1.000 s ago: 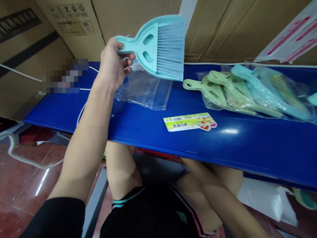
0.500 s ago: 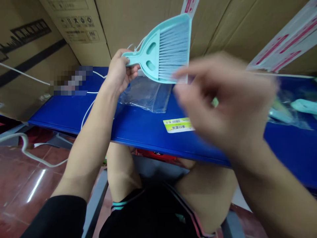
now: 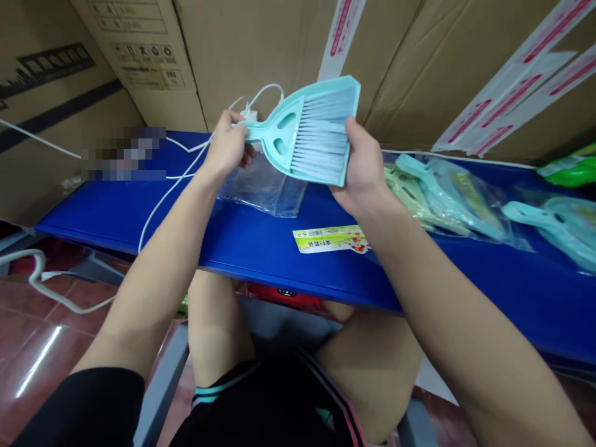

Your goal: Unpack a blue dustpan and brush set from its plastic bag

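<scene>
A light-blue hand brush (image 3: pixel 322 133) lies nested in a matching dustpan (image 3: pixel 350 84), bristles to the right, held up over the blue table. My left hand (image 3: pixel 228 144) is closed around their handles. At the wide end, my right hand (image 3: pixel 364 158) grips the dustpan's edge, its thumb against the bristle tips and its other fingers hidden behind. Under the set, a clear plastic bag (image 3: pixel 265 189) rests on the table. A yellow-green printed card (image 3: pixel 328 239) lies near the front edge, partly covered by my right forearm.
Several bagged brush sets (image 3: pixel 459 192) lie on the right of the blue table (image 3: pixel 261 248), with a green packet (image 3: pixel 570 167) behind. Cardboard boxes (image 3: pixel 261 43) wall off the back. White cables (image 3: pixel 161 202) run across the left side, and a blurred-out patch covers something there.
My right hand has come in from the right and taken hold of the dustpan's wide end. The brush and dustpan sit slightly lower in view, still in my left hand.
</scene>
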### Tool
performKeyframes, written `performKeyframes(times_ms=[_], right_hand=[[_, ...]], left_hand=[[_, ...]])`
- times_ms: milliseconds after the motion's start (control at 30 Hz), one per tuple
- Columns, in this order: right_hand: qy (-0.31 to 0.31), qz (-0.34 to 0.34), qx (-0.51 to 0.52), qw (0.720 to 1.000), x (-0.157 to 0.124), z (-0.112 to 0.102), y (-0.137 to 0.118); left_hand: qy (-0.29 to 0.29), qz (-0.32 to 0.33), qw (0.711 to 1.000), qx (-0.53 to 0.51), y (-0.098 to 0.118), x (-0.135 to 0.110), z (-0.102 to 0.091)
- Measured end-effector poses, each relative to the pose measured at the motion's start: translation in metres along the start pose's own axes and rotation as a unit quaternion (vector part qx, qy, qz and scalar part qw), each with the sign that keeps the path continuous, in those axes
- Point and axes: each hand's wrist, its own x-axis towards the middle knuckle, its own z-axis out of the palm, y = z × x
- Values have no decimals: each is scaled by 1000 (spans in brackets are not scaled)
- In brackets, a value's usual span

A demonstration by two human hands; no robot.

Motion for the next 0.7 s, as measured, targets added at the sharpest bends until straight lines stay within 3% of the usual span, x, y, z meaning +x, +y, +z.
performKeyframes(times_ms=[133,233,367,533,700], right_hand=[[45,-24,12,999,-2,7,-4],[68,-80,15,994,-5,14,-3],[71,-175,14,982,-15,20,-5],[121,-278,-95,948,-38,30,-17],[118,-323,-69,936,-51,37,-25]], left_hand=[[39,91,987,123,-5,-2,-6],[60,137,973,174,-5,-1,-12],[60,147,959,234,0,-3,-14],[57,166,930,323,5,-9,-9],[36,181,931,314,2,-3,-9]])
